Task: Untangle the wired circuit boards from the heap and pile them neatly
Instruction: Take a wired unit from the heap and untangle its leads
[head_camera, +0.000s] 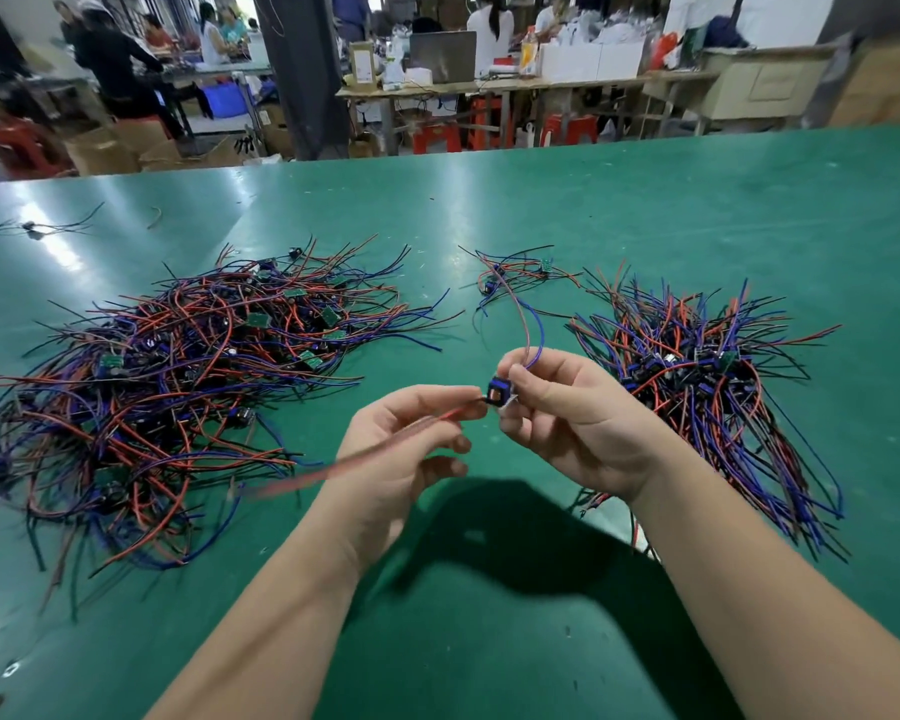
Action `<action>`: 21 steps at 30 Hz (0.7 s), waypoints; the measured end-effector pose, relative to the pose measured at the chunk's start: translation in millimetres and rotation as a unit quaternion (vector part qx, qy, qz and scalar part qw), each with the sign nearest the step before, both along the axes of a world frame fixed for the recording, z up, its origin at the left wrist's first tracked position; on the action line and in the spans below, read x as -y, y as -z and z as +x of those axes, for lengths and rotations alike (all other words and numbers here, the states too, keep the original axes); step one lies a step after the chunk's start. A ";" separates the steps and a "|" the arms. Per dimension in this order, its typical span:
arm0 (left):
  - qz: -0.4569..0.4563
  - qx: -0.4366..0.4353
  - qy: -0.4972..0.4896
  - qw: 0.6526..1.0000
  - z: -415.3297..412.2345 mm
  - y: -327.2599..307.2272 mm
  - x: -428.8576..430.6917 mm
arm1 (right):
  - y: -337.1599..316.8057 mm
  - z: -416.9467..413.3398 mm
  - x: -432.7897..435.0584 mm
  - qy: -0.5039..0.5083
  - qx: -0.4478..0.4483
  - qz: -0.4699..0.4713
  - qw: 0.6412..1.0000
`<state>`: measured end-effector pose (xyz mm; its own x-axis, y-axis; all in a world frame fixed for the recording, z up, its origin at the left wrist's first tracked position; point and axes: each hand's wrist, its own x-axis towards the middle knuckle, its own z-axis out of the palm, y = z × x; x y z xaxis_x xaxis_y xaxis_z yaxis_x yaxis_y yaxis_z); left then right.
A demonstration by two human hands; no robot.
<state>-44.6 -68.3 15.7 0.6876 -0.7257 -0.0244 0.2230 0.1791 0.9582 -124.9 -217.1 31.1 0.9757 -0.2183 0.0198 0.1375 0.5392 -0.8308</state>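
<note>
Your right hand (578,413): fingers curled, pinching the small blue-and-black wired circuit board (500,393) in the air over the green tabletop (541,200).
Your left hand (406,444): just beside the right, thumb and forefinger pinching the board's red wire (385,445), which trails off blurred to your left.
Blue and pink wires (533,330): arc up from the held board, crossing in front of a small loose cluster of wired boards (520,272).
Tangled heap of red, blue and black wired boards (178,381): on your left, apart from your hands.
Tidier pile of wired boards (697,376): on your right, near your right wrist.
Stray black wire (37,227): far left on the tabletop.
Beyond the tabletop: people (115,59) at cluttered benches (489,88), red stools (437,137), cardboard boxes (105,148).
</note>
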 end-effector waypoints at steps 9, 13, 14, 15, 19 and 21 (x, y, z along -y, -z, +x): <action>0.095 0.009 0.001 0.995 -5.4 5.4 2.2 | 2.2 -1.7 4.3 0.061 -0.075 -0.287 0.953; 0.091 0.017 -0.039 0.995 -7.2 9.2 6.0 | 6.7 3.1 -0.1 0.085 -0.112 -0.279 0.950; 0.090 0.022 -0.051 0.994 -7.8 10.1 7.1 | 7.8 4.2 -1.8 0.082 -0.121 -0.273 0.951; 0.092 0.036 -0.060 0.993 -8.1 11.8 8.0 | 8.8 5.1 -3.7 0.076 -0.129 -0.262 0.953; 0.115 0.107 -0.070 0.985 -8.0 16.3 9.7 | 13.9 10.3 -11.6 0.089 -0.162 -0.219 0.958; 0.124 0.124 -0.081 0.981 -6.1 18.0 9.6 | 15.8 12.9 -14.3 0.106 -0.167 -0.213 0.957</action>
